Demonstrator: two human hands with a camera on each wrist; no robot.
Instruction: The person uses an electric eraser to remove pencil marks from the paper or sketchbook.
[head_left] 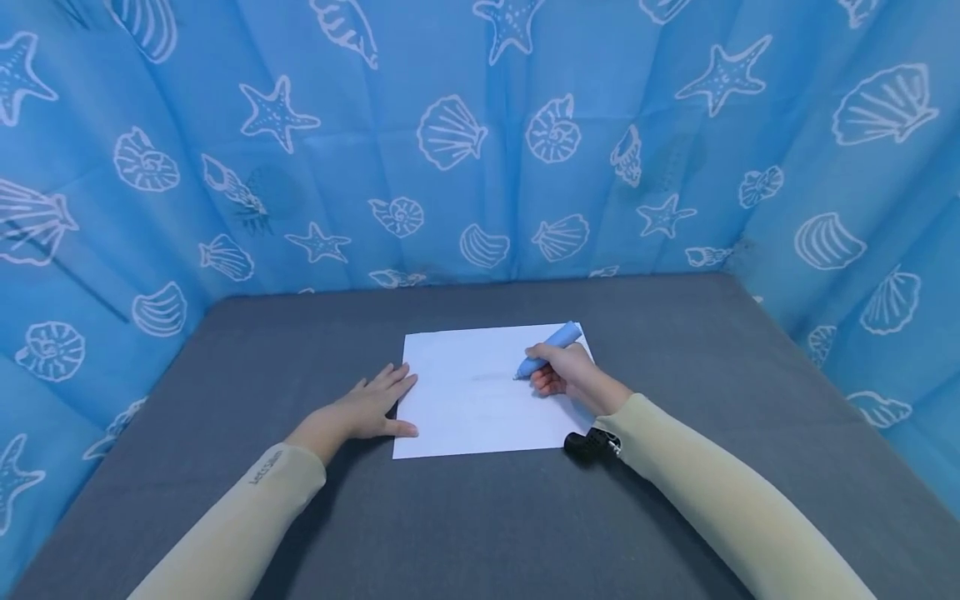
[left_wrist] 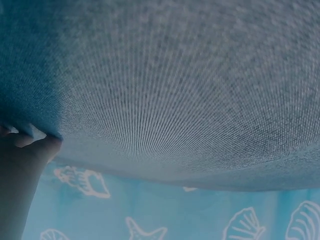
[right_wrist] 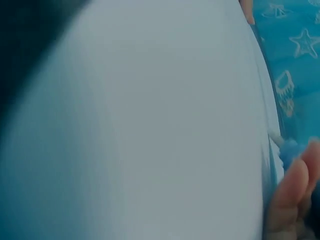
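A white sheet of paper (head_left: pixel 465 417) lies on the grey cloth-covered table. My left hand (head_left: pixel 367 406) rests at its left edge, fingers spread, with fingertips and thumb on the paper. Above the right part of the sheet, my right hand (head_left: pixel 570 372) grips a thick blue pen-shaped tool (head_left: pixel 561 335). The tool slants down to the left, its thin tip at or just above the paper; contact is unclear. A faint grey mark shows left of the tip. In the right wrist view, fingers (right_wrist: pixel 292 187) pinch the tool's blue front end (right_wrist: pixel 290 150), with its pale narrow tip beyond.
Grey cloth (head_left: pixel 480 525) covers the table around the sheet. A blue curtain (head_left: pixel 480 200) with white shells and starfish hangs behind and along both sides. Under the right wrist sits a black device (head_left: pixel 588 447), close to the paper's lower right corner.
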